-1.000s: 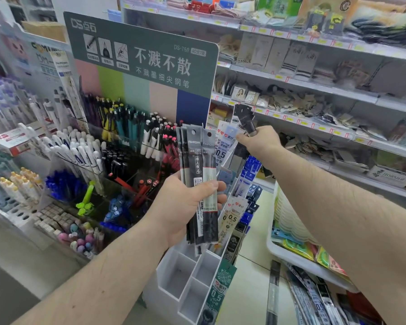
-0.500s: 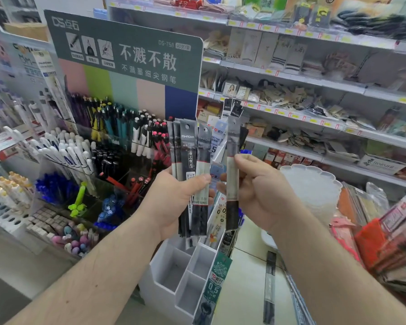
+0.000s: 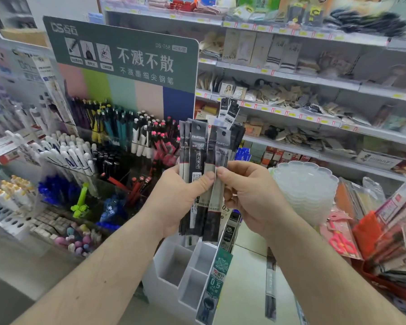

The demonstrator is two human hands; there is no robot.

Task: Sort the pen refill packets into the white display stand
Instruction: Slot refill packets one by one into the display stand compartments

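Both forearms bare (no sleeves, rings or watch).

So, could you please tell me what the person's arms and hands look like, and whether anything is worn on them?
Both forearms are bare as far as the frame shows: no sleeves, gloves, watch, bracelets or rings visible. The left hand and right hand have short, plain nails. The forearms carry light hair.

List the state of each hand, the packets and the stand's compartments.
left hand: grips a fanned bunch of dark refill packets, upright.
right hand: pinches the rightmost packet.
white display stand: near compartments bare, one green packet at its front edge.
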